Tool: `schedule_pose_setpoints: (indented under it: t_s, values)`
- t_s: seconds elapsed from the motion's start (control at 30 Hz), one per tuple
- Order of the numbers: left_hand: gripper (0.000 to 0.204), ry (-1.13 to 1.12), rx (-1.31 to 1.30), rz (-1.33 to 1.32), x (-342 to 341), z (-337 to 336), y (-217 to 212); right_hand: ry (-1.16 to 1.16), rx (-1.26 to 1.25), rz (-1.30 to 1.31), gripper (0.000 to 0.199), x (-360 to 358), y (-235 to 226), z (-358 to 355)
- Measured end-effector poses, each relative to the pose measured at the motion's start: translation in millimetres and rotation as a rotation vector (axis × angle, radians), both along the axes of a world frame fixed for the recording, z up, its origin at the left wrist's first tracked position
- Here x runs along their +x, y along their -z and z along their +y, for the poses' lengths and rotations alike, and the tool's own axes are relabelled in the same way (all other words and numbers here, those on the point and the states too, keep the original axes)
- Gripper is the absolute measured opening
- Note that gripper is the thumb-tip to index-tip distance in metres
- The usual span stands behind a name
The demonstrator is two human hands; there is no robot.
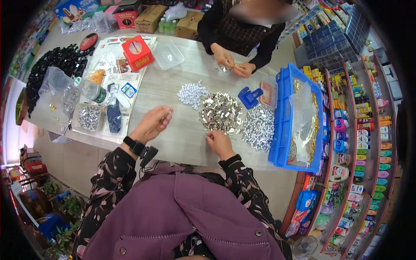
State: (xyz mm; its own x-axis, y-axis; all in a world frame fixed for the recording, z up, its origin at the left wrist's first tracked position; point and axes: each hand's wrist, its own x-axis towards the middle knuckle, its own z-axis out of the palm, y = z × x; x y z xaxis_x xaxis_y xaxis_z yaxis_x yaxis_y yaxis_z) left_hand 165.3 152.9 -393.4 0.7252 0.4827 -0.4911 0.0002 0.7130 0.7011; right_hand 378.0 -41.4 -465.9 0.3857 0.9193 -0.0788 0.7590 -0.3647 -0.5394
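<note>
My left hand (152, 124) is raised over the pale table (173, 141), its fingertips pinched on something too small to make out. Close to the table's near edge, my right hand (220, 143) has its fingers curled in, touching or nearly touching the near side of a heap of small shiny metal pieces (220, 112). What those fingers hold, if anything, is hidden. Left of that heap lies a smaller pile of whitish-silver bits (193, 94). On its right is a pile of small silver pieces (259, 128).
A blue crate (284, 117) with plastic bags and gold-coloured pieces stands at the right. Beside it are a dark blue holder (250, 98) and a clear box (268, 93). Across the table a person's hands (234, 63) work on small parts. Black pieces (56, 65) cover the far left.
</note>
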Motion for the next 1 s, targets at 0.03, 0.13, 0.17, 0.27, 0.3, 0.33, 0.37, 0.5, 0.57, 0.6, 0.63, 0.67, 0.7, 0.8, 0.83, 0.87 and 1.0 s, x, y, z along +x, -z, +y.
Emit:
schedule_pose_setpoints:
  t_s: [0.03,0.13,0.17,0.27,0.3,0.33,0.37,0.5,0.57,0.6,0.63,0.67,0.7,0.8,0.83,0.87,1.0]
  values:
    - [0.014,-0.008,0.016,-0.007,-2.7,-3.3,-2.6,-0.025,0.01,-0.017,0.016,0.0,1.2,-1.3]
    - [0.013,0.007,-0.023,-0.067,-6.2,-12.0,-7.2,-0.073,0.045,-0.062,0.018,1.7,1.3,-4.3]
    - [0.013,0.005,-0.008,-0.075,-5.9,-16.1,-9.1,-0.024,0.022,0.014,0.018,2.7,-0.6,-4.9]
    - [0.011,-0.085,-0.06,-0.021,-1.2,-26.9,-17.1,0.066,-0.003,0.158,0.019,6.2,-6.0,-6.3]
    - [0.011,-0.08,-0.043,-0.034,-0.2,-29.0,-18.7,0.082,-0.015,0.185,0.02,9.2,-5.2,-9.2]
    - [0.011,-0.107,-0.043,-0.036,-2.3,-30.0,-19.3,0.098,-0.026,0.211,0.02,12.2,-4.3,-11.7]
    - [0.012,-0.133,-0.042,-0.038,-5.9,-28.6,-20.6,0.115,-0.036,0.238,0.021,15.5,-4.3,-13.3]
    - [0.02,-0.381,0.021,-0.188,-46.5,7.5,-42.7,0.222,0.137,0.437,0.019,19.6,1.2,-21.0]
    - [0.02,-0.524,0.133,-0.196,-64.3,28.2,-75.3,0.248,0.186,0.527,0.018,20.8,-4.4,-24.5]
    - [0.018,-0.587,0.172,-0.218,-74.0,32.9,-87.7,0.238,0.223,0.616,0.016,14.6,-13.2,-22.4]
    - [0.018,-0.577,0.179,-0.226,-73.0,31.0,-94.1,0.233,0.262,0.703,0.015,9.7,-22.5,-21.4]
    - [0.017,-0.561,0.18,-0.225,-74.7,24.8,-99.8,0.235,0.275,0.702,0.015,3.7,-35.0,-18.4]
    - [0.016,-0.544,0.18,-0.225,-74.9,17.8,-102.2,0.167,0.268,0.757,0.015,-1.2,-50.9,-14.4]
    - [0.012,-0.438,0.14,-0.171,-57.8,-10.0,-99.7,0.023,0.266,0.864,0.014,-16.9,-96.0,-1.2]
    - [0.009,-0.36,0.089,-0.108,-48.7,-21.2,-94.3,-0.104,0.366,0.795,0.014,-22.4,-108.0,5.3]
    - [0.009,-0.288,0.058,-0.104,-39.5,-28.7,-85.0,-0.227,0.465,0.717,0.015,-26.5,-118.0,11.7]
    - [0.011,-0.136,-0.002,-0.062,-1.0,-57.1,-74.2,-0.291,0.482,0.908,0.013,-45.1,-128.1,22.8]
